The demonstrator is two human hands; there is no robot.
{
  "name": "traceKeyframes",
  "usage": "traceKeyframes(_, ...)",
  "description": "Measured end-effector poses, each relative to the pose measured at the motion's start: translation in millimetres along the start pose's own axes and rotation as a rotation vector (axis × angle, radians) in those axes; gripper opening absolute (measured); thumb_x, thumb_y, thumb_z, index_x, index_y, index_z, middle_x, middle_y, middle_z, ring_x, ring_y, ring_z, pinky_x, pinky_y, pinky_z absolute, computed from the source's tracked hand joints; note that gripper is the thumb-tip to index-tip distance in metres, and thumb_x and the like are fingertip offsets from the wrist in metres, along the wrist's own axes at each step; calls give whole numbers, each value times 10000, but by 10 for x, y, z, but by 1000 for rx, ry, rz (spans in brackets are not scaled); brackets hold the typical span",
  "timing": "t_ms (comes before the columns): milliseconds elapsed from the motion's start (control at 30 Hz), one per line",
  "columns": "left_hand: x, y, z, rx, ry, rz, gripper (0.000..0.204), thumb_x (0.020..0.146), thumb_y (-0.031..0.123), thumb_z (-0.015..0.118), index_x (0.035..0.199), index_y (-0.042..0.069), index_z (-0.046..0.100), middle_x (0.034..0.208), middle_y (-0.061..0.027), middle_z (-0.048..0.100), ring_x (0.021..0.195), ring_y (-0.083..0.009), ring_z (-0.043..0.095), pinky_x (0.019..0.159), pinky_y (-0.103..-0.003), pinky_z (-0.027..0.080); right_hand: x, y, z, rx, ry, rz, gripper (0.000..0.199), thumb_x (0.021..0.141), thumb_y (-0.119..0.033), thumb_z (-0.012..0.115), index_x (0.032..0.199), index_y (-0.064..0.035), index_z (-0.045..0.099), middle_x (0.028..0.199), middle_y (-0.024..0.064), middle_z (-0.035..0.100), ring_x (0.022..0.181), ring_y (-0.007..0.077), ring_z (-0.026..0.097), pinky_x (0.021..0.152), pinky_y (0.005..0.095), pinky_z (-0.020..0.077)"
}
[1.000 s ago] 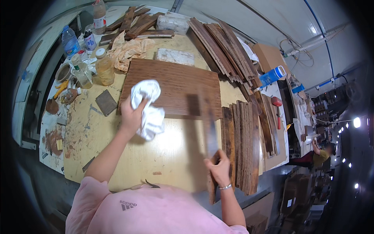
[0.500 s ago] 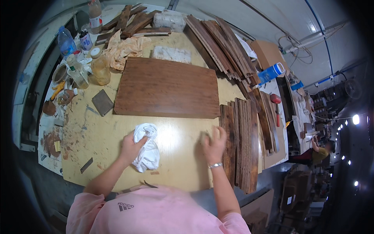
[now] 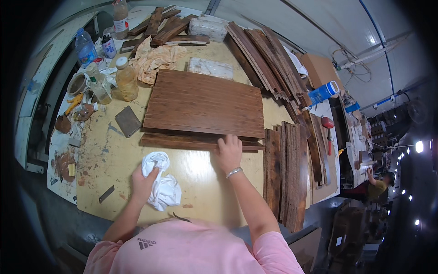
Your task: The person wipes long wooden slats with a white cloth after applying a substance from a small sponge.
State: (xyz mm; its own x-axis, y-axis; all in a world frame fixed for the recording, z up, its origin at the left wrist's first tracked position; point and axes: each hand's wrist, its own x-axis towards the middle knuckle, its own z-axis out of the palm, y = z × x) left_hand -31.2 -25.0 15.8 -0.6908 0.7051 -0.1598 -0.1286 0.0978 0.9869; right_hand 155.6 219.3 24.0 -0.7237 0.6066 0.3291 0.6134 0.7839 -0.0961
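Note:
My left hand (image 3: 144,183) is closed round a crumpled white cloth (image 3: 165,192), held just above the table. My right hand (image 3: 229,153), with a silvery band at the wrist, has its fingers bent over the near edge of a dark brown wooden board (image 3: 205,102). Below that edge a dark gap shows, and under it a second brown board (image 3: 178,142) sticks out toward me. Fingertips hide part of both edges, so how firmly they grip is hard to see.
Stacked dark planks (image 3: 292,173) line the table's right side, near a red mallet (image 3: 327,130) and a blue bottle (image 3: 323,93). Bottles and a jar (image 3: 127,82) crowd the left, beside a stained cloth (image 3: 155,59). A flat dark pad (image 3: 128,122) lies left of the boards. Far right, a person (image 3: 376,186) works.
My right hand has moved forward and left onto the board's near edge. A gap and a second board now show under that edge. My left hand shifted left and slightly nearer with the cloth.

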Motion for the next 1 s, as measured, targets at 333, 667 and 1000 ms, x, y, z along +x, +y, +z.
traceKeyframes(333,252,598,614,1025,-333,819,739,806,413,705,1400,83,415,1455,-114,408,1380,-284,344,1091,-505,259,-674,-855,-648,798,-376,546,352,884,-295,568,831,44,646,766,252,636,737,400,628,674,453,480)
traceKeyframes(667,1471,1016,272,322,136,538,356,821,30,616,1177,30,608,1084,-181,669,996,-317,655,837,-390,514,-1104,-614,-1096,1039,-210,863,344,916,-222,608,644,-19,551,603,-67,412,575,65,339,496,285,267)
traceKeyframes(1000,-249,38,856,206,-1104,1012,492,775,-91,526,1215,98,643,1272,-139,605,1169,-298,588,1014,-368,468,-238,-161,-949,1599,367,990,273,970,-238,528,972,15,630,962,88,638,828,185,596,770,338,489)
